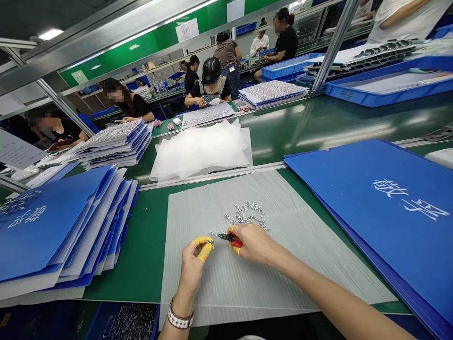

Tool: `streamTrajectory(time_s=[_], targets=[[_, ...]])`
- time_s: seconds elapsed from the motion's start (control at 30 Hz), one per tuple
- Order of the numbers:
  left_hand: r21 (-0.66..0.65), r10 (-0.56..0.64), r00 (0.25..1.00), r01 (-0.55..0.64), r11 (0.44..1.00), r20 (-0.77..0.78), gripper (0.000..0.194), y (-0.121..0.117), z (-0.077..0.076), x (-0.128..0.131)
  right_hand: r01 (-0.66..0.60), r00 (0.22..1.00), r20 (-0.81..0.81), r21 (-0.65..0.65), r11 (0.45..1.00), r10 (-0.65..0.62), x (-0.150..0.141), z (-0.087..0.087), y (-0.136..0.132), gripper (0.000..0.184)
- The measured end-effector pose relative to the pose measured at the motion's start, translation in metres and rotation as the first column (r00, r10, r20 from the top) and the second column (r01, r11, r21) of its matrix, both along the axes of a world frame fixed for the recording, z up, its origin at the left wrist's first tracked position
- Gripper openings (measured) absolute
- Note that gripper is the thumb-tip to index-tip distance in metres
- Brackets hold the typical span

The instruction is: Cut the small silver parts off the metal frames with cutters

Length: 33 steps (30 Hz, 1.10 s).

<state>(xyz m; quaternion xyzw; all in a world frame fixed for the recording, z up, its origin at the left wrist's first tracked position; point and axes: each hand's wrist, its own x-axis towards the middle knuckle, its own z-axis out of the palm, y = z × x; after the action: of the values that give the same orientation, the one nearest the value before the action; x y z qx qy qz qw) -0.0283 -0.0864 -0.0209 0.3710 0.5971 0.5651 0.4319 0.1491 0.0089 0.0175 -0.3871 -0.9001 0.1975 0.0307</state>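
Red-handled, black-nosed pliers (228,237), gripped in the right hand (254,242) over a translucent grey sheet (276,283), point to nine o'clock, where the left hand (193,259) pinches a tiny silvery metal piece (210,242).

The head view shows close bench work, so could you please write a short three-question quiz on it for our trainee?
1. Multiple choice: where does the pile of loose metal pieces just beyond the right hand lie?
A) On the blue stack at the right
B) On the pale, translucent sheet
C) On the white sheets farther back
2. True or false: yellow finger covers are worn on the left hand alone.
3. Fill in: the right hand holds pliers with a ____ grip.

Key:
1. B
2. False; the right hand wears them too.
3. Red
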Motion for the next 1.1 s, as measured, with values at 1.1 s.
streamTrajectory(time_s=[1.1], targets=[[0.057, -0.119, 0.790, 0.191, 0.980, -0.602, 0.025, 0.001, 0.004, -0.002, -0.172, 0.985, 0.070, 0.218, 0.961, 0.160, -0.004, 0.006, -0.003, 0.016]])
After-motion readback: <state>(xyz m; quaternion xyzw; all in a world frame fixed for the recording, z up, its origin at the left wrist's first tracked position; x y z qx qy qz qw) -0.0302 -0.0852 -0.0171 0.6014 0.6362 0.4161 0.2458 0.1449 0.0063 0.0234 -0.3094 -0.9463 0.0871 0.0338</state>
